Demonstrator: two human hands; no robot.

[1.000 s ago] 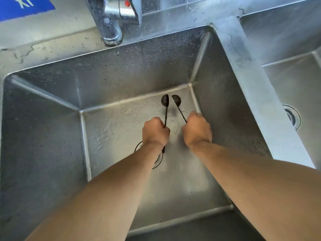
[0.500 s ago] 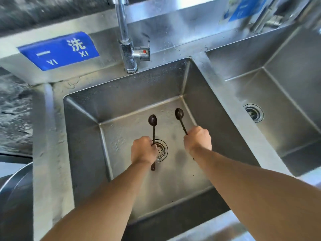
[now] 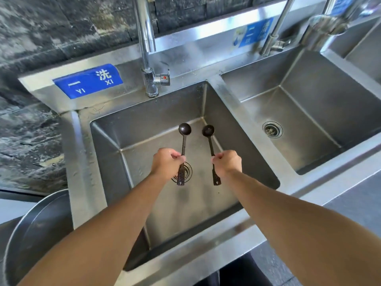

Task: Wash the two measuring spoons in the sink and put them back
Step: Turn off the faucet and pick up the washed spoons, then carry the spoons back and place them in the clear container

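Two dark measuring spoons with long thin handles hang side by side above the left steel sink basin (image 3: 156,112). My left hand (image 3: 166,163) is closed around the handle of the left measuring spoon (image 3: 184,139), its round bowl pointing away from me. My right hand (image 3: 227,163) grips the handle of the right measuring spoon (image 3: 209,139) the same way. The handle ends stick out below both fists. The basin's drain (image 3: 188,171) lies under my left hand, partly hidden by it.
A chrome faucet (image 3: 149,58) with a red-dotted lever stands behind the basin; no water runs from it. A second basin (image 3: 309,120) with its own drain lies to the right. A large round steel pan (image 3: 35,234) sits at the lower left. Blue labels mark the backsplash.
Both hands have risen from near the basin floor with the spoons, which now sit apart and parallel. The view has pulled back and tilted up, showing the faucet, wall and right basin.
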